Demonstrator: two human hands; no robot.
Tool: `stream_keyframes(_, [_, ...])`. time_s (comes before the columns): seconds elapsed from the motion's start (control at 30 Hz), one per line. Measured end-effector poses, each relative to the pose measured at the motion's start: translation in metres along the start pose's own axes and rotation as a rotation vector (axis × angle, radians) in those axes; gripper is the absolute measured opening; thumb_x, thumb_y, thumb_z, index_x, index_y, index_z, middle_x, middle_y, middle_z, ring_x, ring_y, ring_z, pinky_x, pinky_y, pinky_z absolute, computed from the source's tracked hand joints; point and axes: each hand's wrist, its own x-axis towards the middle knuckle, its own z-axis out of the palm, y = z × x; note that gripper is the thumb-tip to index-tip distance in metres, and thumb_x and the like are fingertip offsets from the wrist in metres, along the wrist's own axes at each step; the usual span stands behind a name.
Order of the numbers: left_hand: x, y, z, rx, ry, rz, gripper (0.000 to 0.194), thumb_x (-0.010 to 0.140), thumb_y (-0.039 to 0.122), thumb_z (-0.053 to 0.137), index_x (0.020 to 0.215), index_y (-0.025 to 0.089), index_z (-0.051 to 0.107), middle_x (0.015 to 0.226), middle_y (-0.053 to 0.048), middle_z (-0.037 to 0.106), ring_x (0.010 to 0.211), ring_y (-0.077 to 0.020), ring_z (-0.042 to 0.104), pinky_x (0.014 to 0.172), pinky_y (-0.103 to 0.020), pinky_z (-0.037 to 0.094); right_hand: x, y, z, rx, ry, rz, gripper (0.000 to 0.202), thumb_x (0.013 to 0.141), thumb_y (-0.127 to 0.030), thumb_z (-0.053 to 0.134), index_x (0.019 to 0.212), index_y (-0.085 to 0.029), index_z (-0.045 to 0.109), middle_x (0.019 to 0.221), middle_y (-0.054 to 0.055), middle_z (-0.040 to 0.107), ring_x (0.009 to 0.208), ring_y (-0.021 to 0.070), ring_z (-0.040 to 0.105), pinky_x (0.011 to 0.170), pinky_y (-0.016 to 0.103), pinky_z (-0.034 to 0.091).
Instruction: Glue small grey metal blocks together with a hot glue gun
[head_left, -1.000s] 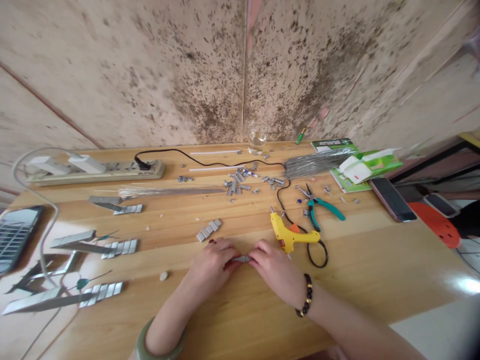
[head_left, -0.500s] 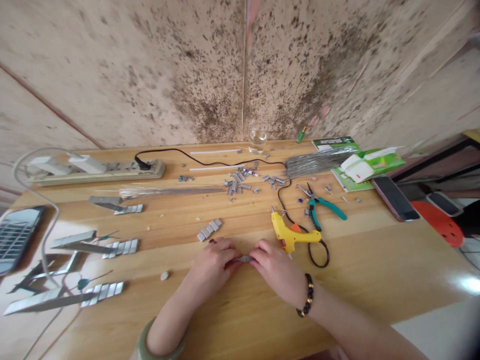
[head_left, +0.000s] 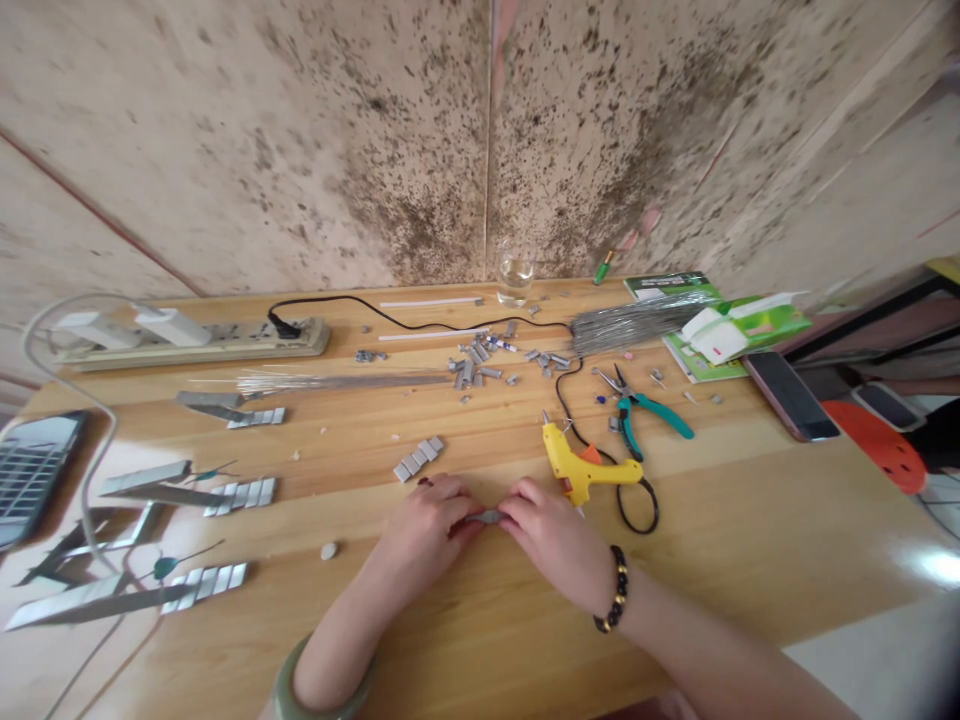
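Between my two hands is a small grey strip (head_left: pixel 489 517), pinched at both ends; most of it is covered by my fingers. My left hand (head_left: pixel 431 520) closes on its left end, and my right hand (head_left: pixel 541 530) grips the right end. Just beyond my left hand lies a row of joined grey blocks (head_left: pixel 419 460). A yellow hot glue gun (head_left: pixel 585 468) rests to the right of my right hand. Pliers with teal handles (head_left: pixel 637 410) lie open farther right. A small whitish round piece (head_left: pixel 328 551) sits left of my left forearm.
Loose grey pieces (head_left: pixel 472 365) are scattered mid-table, near a bundle of thin wires (head_left: pixel 337 382). Folded grey metal pieces (head_left: pixel 142 490) stand at left, below a power strip (head_left: pixel 225 345). A glass (head_left: pixel 516 278), thicker wire bundle (head_left: pixel 637 322) and phone (head_left: pixel 791 398) are at back and right.
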Motion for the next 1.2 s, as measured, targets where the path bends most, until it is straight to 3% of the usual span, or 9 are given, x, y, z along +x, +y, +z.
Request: stream_keyframes(1.2, [0.0008, 0.0003, -0.0015, 0.018, -0.027, 0.016, 0.011, 0.084, 0.017, 0.062, 0.083, 0.021, 0.071, 0.082, -0.004, 0.067, 0.081, -0.0198, 0.061, 0.074, -0.031, 0.047, 0.0001, 0.0005, 0.0006, -0.027, -0.003, 0.002, 0.009, 0.092, -0.017, 0.055, 0.093, -0.018, 0.065, 0.097, 0.004, 0.06, 0.082, 0.0156, 0.064, 0.071, 0.027, 0.05])
